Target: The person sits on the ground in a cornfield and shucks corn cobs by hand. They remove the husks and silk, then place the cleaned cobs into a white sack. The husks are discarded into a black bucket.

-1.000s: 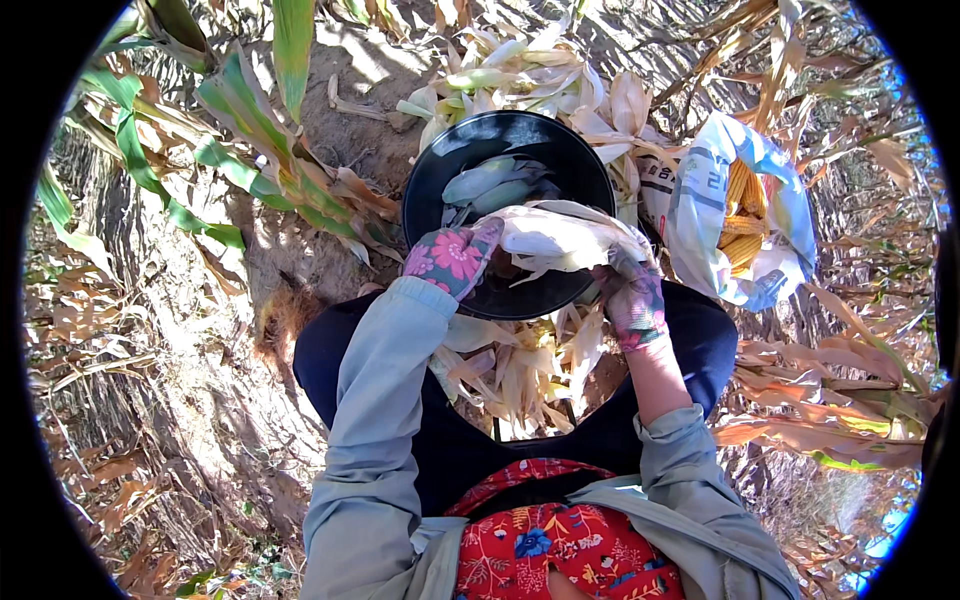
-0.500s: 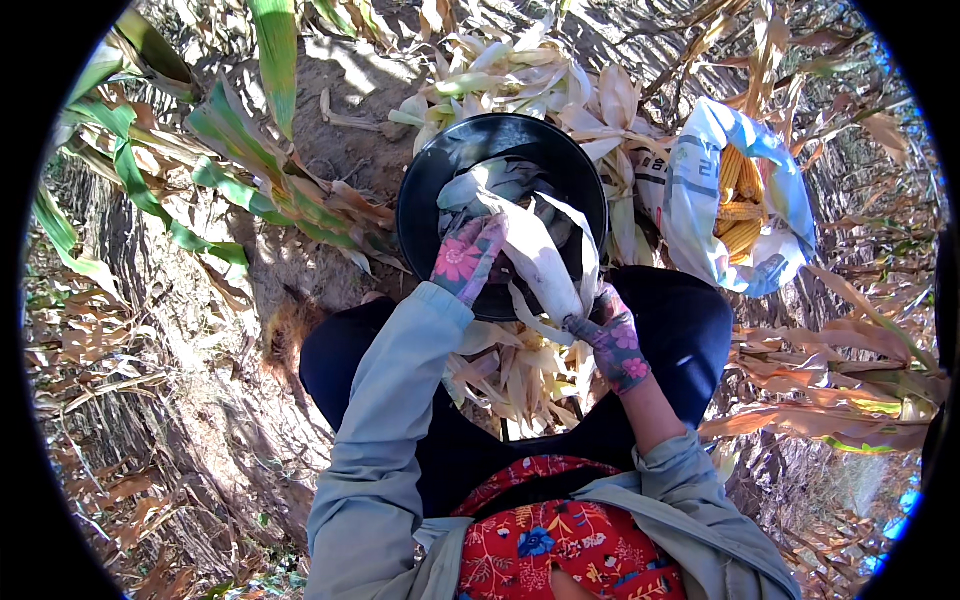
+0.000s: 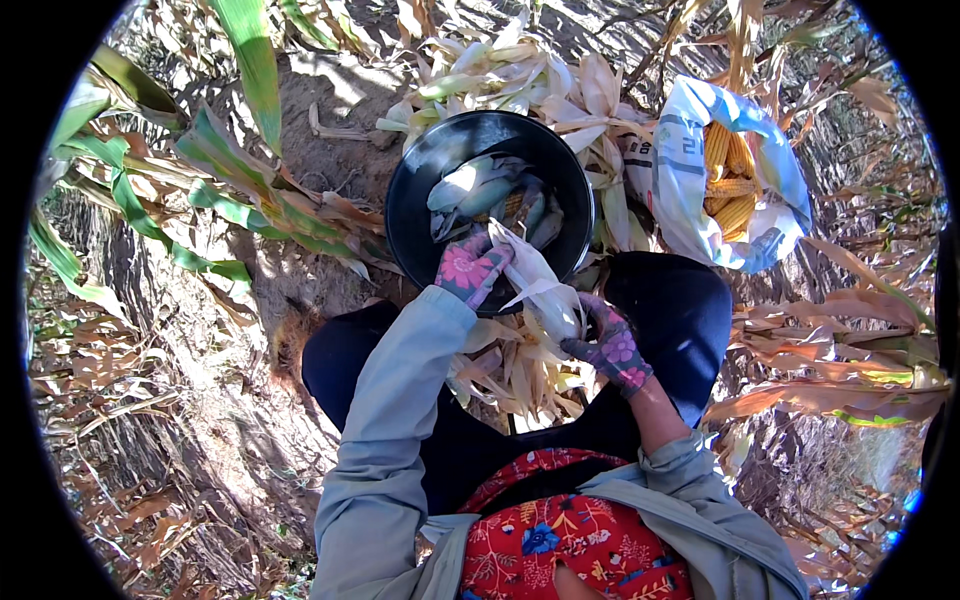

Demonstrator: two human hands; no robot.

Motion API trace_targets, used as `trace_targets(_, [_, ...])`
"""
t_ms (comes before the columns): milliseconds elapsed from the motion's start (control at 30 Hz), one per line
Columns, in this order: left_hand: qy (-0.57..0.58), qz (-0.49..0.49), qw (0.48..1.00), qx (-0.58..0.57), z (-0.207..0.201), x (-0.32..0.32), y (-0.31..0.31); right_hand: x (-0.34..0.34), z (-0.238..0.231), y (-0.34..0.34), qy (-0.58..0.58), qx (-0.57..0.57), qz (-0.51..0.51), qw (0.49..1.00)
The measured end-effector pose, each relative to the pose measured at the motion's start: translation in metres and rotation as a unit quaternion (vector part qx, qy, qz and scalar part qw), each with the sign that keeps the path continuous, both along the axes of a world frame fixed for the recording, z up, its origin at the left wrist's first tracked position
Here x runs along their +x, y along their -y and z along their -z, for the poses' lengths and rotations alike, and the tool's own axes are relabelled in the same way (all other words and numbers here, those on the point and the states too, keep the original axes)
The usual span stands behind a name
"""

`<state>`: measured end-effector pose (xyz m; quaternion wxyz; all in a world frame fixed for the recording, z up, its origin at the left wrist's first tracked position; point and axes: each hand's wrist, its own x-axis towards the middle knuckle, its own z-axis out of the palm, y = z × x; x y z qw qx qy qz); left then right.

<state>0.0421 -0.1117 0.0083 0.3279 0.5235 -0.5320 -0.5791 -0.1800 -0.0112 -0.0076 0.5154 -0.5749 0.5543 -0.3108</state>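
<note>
Head view shows me the left fingers (image 3: 482, 262) clamped on the upper end of the corn ear (image 3: 540, 285), and the right fingers (image 3: 597, 312) closed around its lower end. The ear is slanted across the near rim of the black basin (image 3: 412, 180), in its pale husk. I judge that the husk is being opened; the next pull calls for one firm hand while the other peels downward. A loose strip beside the ear could hinder the grip. In the basin lie greenish husked ears (image 3: 480, 190). The right knee (image 3: 675, 300) stands between the right hand and the white-blue bag (image 3: 680, 190) of yellow cobs (image 3: 730, 185). Stripped husks (image 3: 500, 75) lie beyond the basin.
</note>
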Motion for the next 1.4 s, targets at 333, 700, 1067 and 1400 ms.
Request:
trace_targets(333, [-0.044,-0.087,0.995,0.004,0.036,-0.013,-0.006,0.012,0.022,-0.005,0.022,-0.009,0.023,0.999])
trace_targets(700, [-0.302,-0.118,0.933,0.154,0.055,-0.035,-0.040,0.023,-0.012,0.014,-0.005,-0.167,0.148,0.975])
trace_targets(1067, [-0.367,-0.092,0.905,0.196,0.043,-0.051,-0.076,0.002,0.034,0.020,0.152,-0.022,0.264,0.952])
trace_targets(1400, [-0.379,-0.254,0.850,0.263,0.046,-0.036,-0.095,-0.034,0.030,0.035,0.254,0.048,0.469,0.845])
